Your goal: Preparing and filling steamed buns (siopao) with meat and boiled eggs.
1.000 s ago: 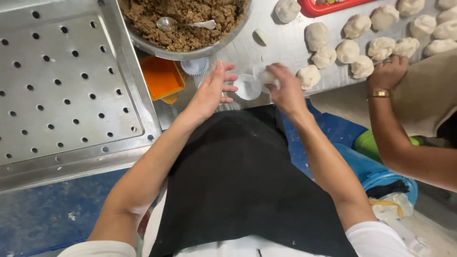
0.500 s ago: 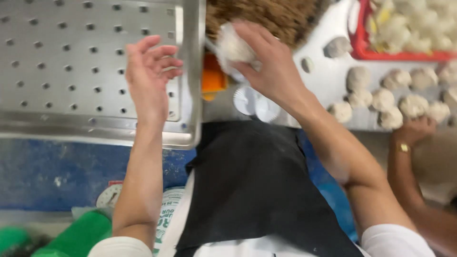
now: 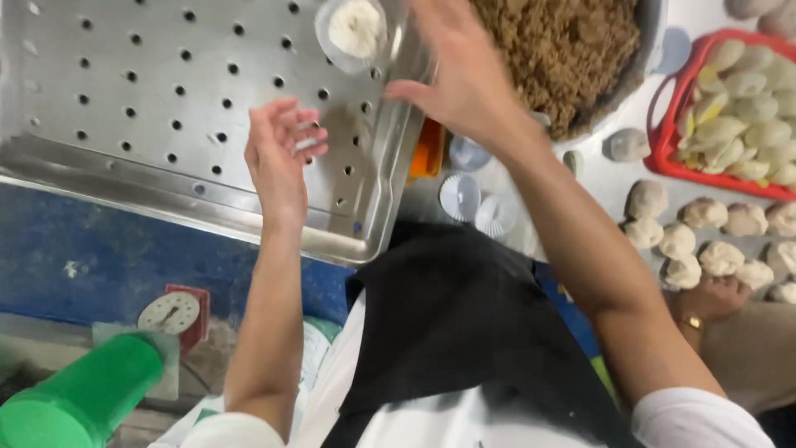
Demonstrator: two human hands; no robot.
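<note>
One bun (image 3: 356, 26) in its paper cup sits at the far right corner of the tray (image 3: 108, 124). The right hand (image 3: 460, 70), spread, hovers just beside; a brush could tip it. The left hand (image 3: 282, 158) is loosely open, empty.

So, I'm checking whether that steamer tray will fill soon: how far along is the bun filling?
Barely started. One filled bun sits on the perforated tray; the right hand hovers beside it, the left hand empty. Left: many dough balls, paper liners and a bowl of filling.
</note>
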